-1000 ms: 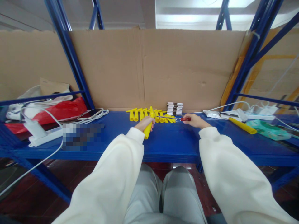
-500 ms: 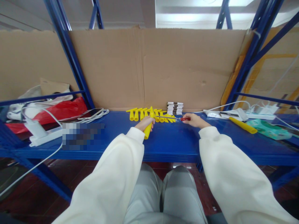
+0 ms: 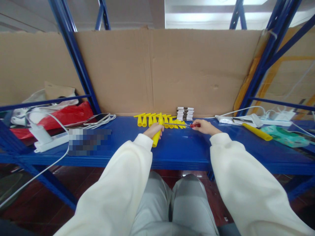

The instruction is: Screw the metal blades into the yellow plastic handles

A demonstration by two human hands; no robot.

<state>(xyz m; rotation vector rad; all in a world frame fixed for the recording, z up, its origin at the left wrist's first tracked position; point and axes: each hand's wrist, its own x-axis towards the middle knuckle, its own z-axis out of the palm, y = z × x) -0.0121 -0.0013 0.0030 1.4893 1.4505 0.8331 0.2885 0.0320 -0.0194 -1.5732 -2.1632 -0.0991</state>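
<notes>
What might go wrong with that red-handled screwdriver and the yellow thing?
The screwdriver points toward the left-hand grip, so if it slipped off the yellow piece, it might poke the fingers.

The right-hand grip holds only the handle, so a sudden jerk might swing the shaft into the row of yellow pieces behind.

The white stack is piled several layers high near the shaft, so a bump might topple it.

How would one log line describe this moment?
left hand: grips yellow piece | right hand: holds red-handled screwdriver, shaft towards yellow piece | behind: yellow row, white stack
</notes>
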